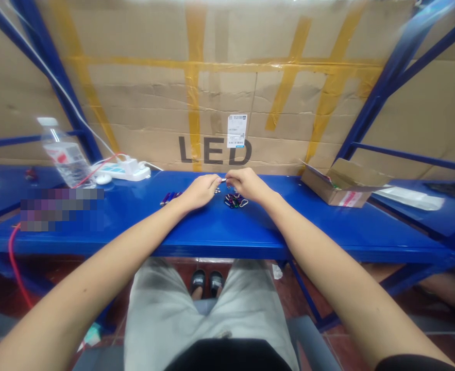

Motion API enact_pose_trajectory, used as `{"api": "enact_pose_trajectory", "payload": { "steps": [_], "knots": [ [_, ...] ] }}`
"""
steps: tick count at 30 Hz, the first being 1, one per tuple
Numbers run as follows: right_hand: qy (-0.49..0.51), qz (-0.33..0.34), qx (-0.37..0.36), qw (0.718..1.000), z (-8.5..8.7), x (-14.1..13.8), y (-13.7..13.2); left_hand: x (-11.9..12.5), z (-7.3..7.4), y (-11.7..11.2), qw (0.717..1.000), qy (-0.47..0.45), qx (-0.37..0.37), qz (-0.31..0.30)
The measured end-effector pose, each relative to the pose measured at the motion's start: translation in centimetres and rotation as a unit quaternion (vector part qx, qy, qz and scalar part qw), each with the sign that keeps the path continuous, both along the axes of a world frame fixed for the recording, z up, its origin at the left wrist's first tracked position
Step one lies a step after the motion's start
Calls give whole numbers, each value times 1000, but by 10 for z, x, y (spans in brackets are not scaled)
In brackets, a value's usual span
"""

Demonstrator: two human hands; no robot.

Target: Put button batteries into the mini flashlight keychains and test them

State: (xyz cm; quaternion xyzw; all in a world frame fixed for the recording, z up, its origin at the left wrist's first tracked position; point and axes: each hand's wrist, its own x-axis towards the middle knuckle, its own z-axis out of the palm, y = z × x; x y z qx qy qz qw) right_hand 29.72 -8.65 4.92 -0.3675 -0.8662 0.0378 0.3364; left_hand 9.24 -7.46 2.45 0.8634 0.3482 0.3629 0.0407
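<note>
My left hand (204,189) and my right hand (247,183) meet above the table, fingertips pinched together. Between them shows the end of a small slim piece (223,180), dark and silvery. Both hands appear to grip it, though the fingers cover most of it. Just below my right hand lies a small pile of coloured carabiners (235,201), one of them silver. Several small shiny metal bits (217,190) are beside my left fingertips. A row of slim blue and purple tubes (170,198) lies left of my left hand, partly behind the forearm.
On the blue table (219,232), an open cardboard box (347,188) stands right. A water bottle (67,154) and a white power strip (124,169) with cables are at left, near a blurred-out patch. A large cardboard sheet (146,113) closes off the back.
</note>
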Motion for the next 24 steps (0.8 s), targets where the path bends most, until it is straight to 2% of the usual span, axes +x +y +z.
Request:
{"api": "enact_pose_trajectory", "payload": {
  "steps": [4,8,10,13,17,21,24],
  "knots": [
    [-41,2,3,999,3,-1,-7,2,0,-2,999,21,22,11],
    [-18,6,-7,1000,3,-2,-9,2,3,-5,998,20,57,-2],
    [19,3,-39,999,2,-3,-7,2,3,-6,997,15,77,-11],
    [75,3,-123,990,0,-4,-3,2,3,-8,995,25,94,-25],
    [110,23,-197,974,-1,-3,0,6,4,-13,997,47,67,-4],
    [101,10,-171,980,-1,-4,-1,10,5,-16,996,67,40,32],
    [99,-7,-179,979,-3,-7,-2,11,5,-15,996,73,40,25]
  ]
}}
